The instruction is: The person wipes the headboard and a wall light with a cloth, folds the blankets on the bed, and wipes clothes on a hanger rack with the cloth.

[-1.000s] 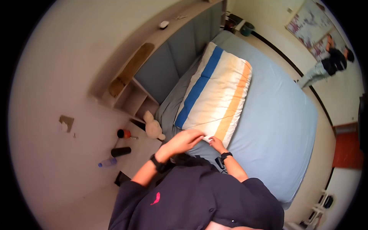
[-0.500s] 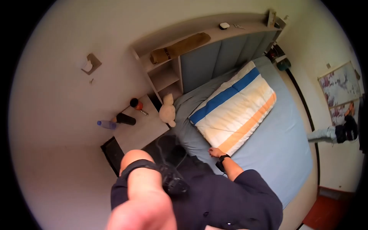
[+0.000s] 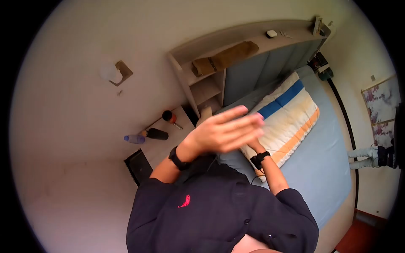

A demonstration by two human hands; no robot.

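Observation:
My left hand (image 3: 225, 133) is raised close to the camera, fingers stretched out and apart, holding nothing. Behind its fingertips lies a folded quilt (image 3: 291, 111), white with blue and orange stripes, on the blue-grey bed sheet (image 3: 312, 181). My right hand (image 3: 255, 144) is at the quilt's near side. Its fingers are mostly hidden behind my left hand, so I cannot tell whether they grip the fabric. Both wrists wear black straps, and a thin cable hangs near the right one. A pale plush toy (image 3: 206, 113) shows partly above my left hand.
The padded headboard (image 3: 249, 74) has a shelf bearing a rolled brown item (image 3: 225, 57). On the bedside table (image 3: 184, 119) at left stand a dark bottle (image 3: 157, 133), a purple bottle (image 3: 135, 139) and an orange-black cup (image 3: 168, 116). Another person (image 3: 371, 157) stands at far right.
My left hand has swung up and right, from the lower left to in front of the quilt, now with fingers spread. The view has shifted, so the room appears further right.

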